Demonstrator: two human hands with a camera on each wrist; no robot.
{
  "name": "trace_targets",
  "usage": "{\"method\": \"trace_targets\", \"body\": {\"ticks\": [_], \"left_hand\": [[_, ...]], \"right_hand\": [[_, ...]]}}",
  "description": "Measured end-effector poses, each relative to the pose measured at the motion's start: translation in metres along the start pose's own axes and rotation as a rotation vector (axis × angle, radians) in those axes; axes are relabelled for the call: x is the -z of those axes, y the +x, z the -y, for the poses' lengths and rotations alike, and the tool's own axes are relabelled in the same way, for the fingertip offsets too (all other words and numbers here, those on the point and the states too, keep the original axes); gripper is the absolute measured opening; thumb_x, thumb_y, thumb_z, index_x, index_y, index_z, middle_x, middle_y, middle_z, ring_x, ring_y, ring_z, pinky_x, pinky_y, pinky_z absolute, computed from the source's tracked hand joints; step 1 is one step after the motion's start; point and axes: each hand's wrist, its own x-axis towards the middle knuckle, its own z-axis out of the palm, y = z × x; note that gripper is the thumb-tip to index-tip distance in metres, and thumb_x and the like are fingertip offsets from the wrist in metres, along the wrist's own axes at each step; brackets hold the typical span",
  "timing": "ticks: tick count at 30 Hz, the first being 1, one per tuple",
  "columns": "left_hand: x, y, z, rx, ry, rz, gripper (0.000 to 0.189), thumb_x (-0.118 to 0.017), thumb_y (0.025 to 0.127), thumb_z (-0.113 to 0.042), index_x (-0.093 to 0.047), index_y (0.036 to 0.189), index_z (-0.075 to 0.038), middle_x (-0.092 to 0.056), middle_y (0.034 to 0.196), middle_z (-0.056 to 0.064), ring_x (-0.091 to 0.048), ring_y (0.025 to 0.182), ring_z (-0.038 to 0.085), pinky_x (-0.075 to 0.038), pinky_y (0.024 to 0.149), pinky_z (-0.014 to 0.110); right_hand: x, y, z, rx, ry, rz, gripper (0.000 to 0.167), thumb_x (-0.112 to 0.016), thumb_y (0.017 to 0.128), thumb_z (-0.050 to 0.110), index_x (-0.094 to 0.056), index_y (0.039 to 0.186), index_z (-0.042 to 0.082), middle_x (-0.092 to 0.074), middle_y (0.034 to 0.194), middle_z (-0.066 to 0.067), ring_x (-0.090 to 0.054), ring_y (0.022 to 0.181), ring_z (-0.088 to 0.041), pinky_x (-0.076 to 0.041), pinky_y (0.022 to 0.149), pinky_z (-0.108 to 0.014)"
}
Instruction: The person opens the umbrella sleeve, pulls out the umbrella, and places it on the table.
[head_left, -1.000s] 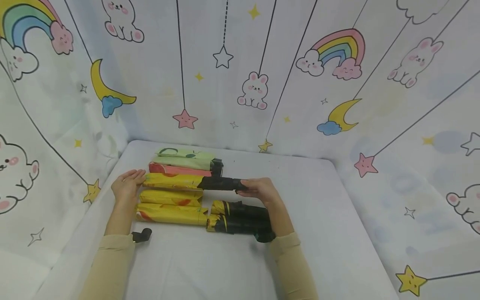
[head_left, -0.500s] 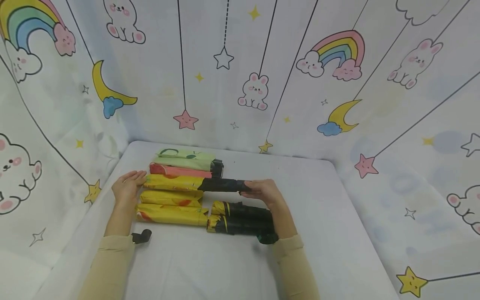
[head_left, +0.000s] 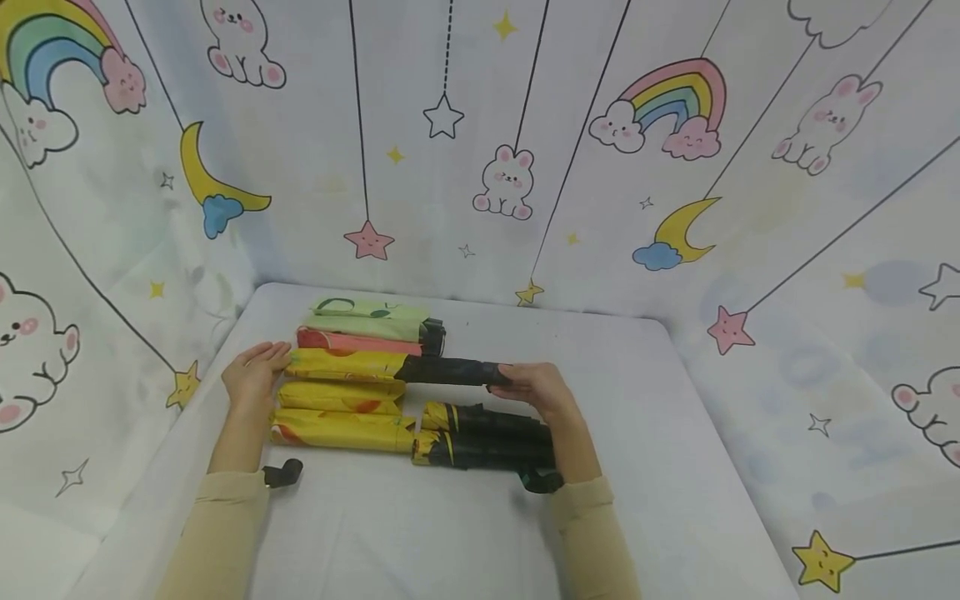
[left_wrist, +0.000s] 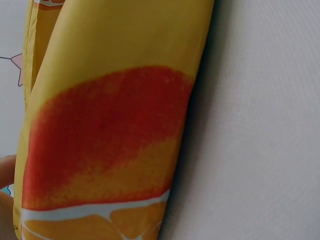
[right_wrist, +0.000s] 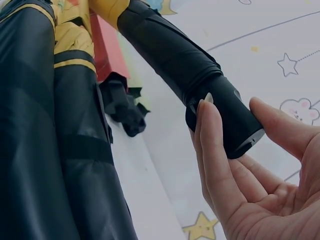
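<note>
A yellow fruit-print umbrella sleeve [head_left: 345,365] lies across the table, a black folded umbrella [head_left: 446,370] reaching out of its right end. My left hand [head_left: 251,375] holds the sleeve's left end; in the left wrist view only bits of its fingers [left_wrist: 7,172] show. On the right, my right hand [head_left: 538,387] holds the umbrella's black handle [right_wrist: 235,120] between fingers and thumb. Nearer to me lie two more yellow sleeves [head_left: 341,429], with two black, yellow-edged folded umbrellas [head_left: 480,446] at their right ends, beneath my right forearm.
Behind the held umbrella lie a red umbrella sleeve [head_left: 360,340] and a light green one [head_left: 371,315], with black ends [head_left: 432,336] on the right. The white-covered table [head_left: 405,533] meets a cartoon-print cloth backdrop [head_left: 427,192] behind and at both sides.
My right hand has drifted to the right with the umbrella handle, and more of the black part shows beyond the sleeve. The left hand stays in place at the sleeve's end.
</note>
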Motion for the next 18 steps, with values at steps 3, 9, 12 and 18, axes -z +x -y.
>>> {"method": "trace_targets", "body": {"ticks": [3, 9, 12, 18], "left_hand": [[0.000, 0.001, 0.000, 0.001, 0.005, 0.009, 0.052, -0.062, 0.092, 0.021, -0.052, 0.136, -0.004, -0.067, 0.137, 0.011, -0.056, 0.137, 0.024, -0.055, 0.096, 0.025], [0.000, 0.002, 0.003, -0.002, 0.018, 0.003, 0.050, -0.063, 0.092, 0.021, -0.054, 0.132, -0.006, -0.061, 0.146, 0.012, -0.054, 0.139, 0.025, -0.054, 0.098, 0.025], [0.000, 0.002, 0.003, 0.000, 0.029, -0.004, 0.050, -0.065, 0.091, 0.020, -0.054, 0.131, -0.007, -0.061, 0.146, 0.011, -0.056, 0.138, 0.025, -0.053, 0.099, 0.025], [-0.001, 0.002, 0.003, 0.005, 0.010, 0.001, 0.050, -0.065, 0.090, 0.021, -0.055, 0.130, -0.007, -0.067, 0.137, 0.010, -0.056, 0.138, 0.025, -0.054, 0.098, 0.025]], "right_hand": [[0.003, -0.002, 0.000, 0.020, 0.014, 0.001, 0.034, -0.075, 0.095, 0.005, -0.068, 0.120, -0.017, -0.076, 0.106, -0.021, -0.078, 0.090, -0.030, -0.063, 0.087, -0.045], [0.011, -0.007, 0.000, 0.040, 0.018, 0.024, 0.036, -0.072, 0.097, 0.004, -0.065, 0.123, -0.019, -0.077, 0.106, -0.020, -0.078, 0.091, -0.030, -0.062, 0.090, -0.048], [0.014, -0.009, 0.000, 0.042, 0.030, 0.020, 0.033, -0.072, 0.097, 0.004, -0.067, 0.122, -0.018, -0.077, 0.106, -0.020, -0.078, 0.091, -0.030, -0.062, 0.089, -0.048], [0.021, -0.011, 0.001, 0.048, 0.012, -0.001, 0.027, -0.072, 0.097, 0.005, -0.072, 0.117, -0.013, -0.077, 0.107, -0.021, -0.078, 0.091, -0.030, -0.063, 0.087, -0.046]]}}
